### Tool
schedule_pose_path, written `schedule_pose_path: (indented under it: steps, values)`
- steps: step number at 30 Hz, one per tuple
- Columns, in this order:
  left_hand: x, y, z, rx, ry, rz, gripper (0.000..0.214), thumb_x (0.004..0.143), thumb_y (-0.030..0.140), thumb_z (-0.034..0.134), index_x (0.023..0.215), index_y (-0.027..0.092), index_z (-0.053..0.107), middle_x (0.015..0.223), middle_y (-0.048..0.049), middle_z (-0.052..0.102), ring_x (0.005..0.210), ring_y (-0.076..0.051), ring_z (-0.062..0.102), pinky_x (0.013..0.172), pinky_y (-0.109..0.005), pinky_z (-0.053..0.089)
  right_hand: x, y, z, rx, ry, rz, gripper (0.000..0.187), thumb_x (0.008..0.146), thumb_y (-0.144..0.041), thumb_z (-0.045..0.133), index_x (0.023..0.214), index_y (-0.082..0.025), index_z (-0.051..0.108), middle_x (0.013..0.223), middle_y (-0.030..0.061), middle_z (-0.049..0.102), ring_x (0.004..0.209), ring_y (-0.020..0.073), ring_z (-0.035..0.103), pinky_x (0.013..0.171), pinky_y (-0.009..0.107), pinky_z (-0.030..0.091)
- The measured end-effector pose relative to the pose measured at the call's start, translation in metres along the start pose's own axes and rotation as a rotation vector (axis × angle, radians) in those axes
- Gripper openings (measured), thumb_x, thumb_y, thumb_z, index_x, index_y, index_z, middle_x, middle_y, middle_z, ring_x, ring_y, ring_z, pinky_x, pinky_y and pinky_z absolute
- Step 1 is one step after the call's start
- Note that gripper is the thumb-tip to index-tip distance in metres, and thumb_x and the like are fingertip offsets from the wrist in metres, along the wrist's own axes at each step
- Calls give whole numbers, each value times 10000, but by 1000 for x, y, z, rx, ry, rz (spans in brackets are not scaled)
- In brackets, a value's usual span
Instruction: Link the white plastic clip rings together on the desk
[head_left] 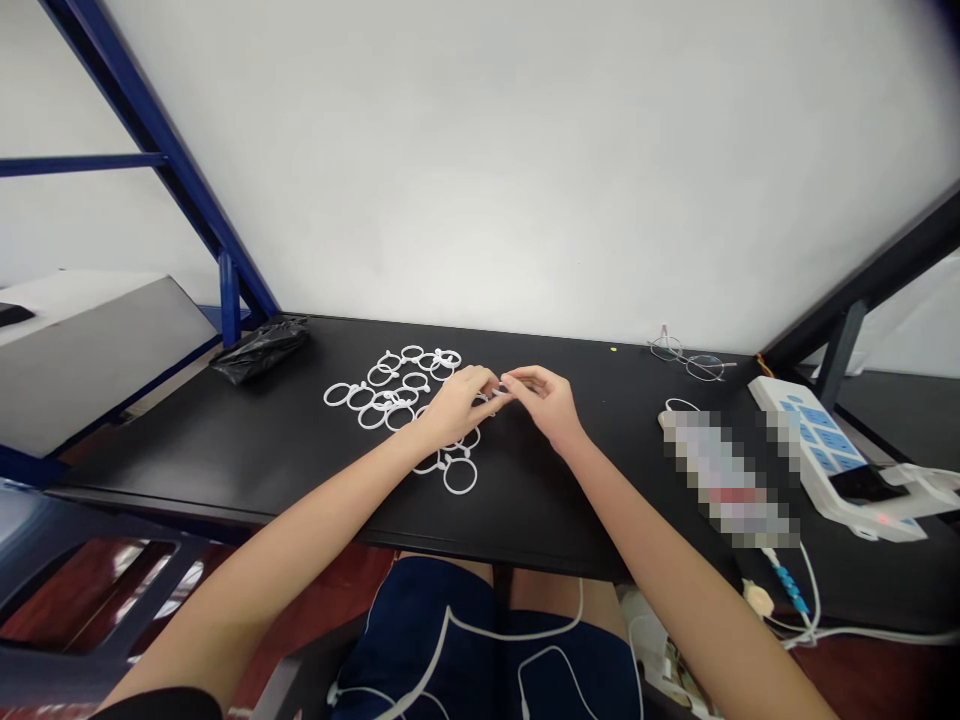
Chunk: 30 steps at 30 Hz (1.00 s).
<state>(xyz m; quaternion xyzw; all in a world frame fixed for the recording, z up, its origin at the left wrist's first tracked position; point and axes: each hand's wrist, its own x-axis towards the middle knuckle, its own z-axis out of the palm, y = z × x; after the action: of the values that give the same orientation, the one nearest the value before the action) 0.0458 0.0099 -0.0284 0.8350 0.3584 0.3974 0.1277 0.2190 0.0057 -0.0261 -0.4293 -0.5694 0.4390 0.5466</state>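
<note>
My left hand (pixel 463 402) and my right hand (pixel 553 402) meet above the black table, fingertips close together. Both are closed in a pinch around a small white plastic ring (pixel 500 391), mostly covered by the fingers. Several more white rings (pixel 460 493), with small knobs on their rims, lie loosely spread and partly overlapping, to the left of my hands and beneath my left hand and forearm. They look like curtain rings. Some are hidden by my left arm.
A crumpled black plastic bag (pixel 262 350) lies at the table's back left. On the right are eyeglasses (pixel 684 360), a blurred-out device (pixel 727 480) with a cable, and a white power strip (pixel 817 440). Blue frame posts (pixel 187 195) flank the white wall.
</note>
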Motion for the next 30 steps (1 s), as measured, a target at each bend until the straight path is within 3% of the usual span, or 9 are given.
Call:
schedule_pose_path:
  steps: [5,8,14,18,25,30]
  values:
    - [2,2,0,-308,47,-251,307,952,451,466,824,182,539,729,5,587,680,-129,555,667,-259,454,6,-4,-6,249,-51,287,241,699,-394,808,785,-188,718,844,58,728,766,173,686,750,319,577]
    - [3,0,0,-420,45,-324,335,947,476,460,820,177,542,744,-4,609,703,-129,576,693,-265,466,7,-4,-8,316,-93,362,213,725,-368,796,790,-185,708,734,39,711,619,132,646,640,286,563]
    - [3,-2,3,-513,27,-309,378,942,505,447,808,172,565,781,-21,625,777,-144,604,757,-292,490,6,-5,-6,429,-93,363,247,629,-343,859,699,-169,699,635,-8,666,552,81,576,584,236,513]
    - [2,-3,6,-510,-8,-289,380,932,507,474,783,170,563,728,0,575,672,-121,538,644,-259,452,3,-7,-2,412,-116,355,286,576,-354,890,668,-161,701,647,-4,695,554,68,593,585,205,517]
    - [8,-3,2,-595,88,-295,349,848,489,605,761,152,608,678,5,556,616,-107,485,575,-238,404,1,-8,-2,459,-153,341,319,585,-387,880,775,-166,750,758,32,753,662,100,673,680,215,552]
    - [10,-3,-1,-604,82,-328,356,817,482,643,700,147,622,668,-8,590,633,-117,516,595,-251,413,1,-5,-2,438,-144,315,317,570,-401,883,739,-171,745,740,29,751,649,103,672,689,226,549]
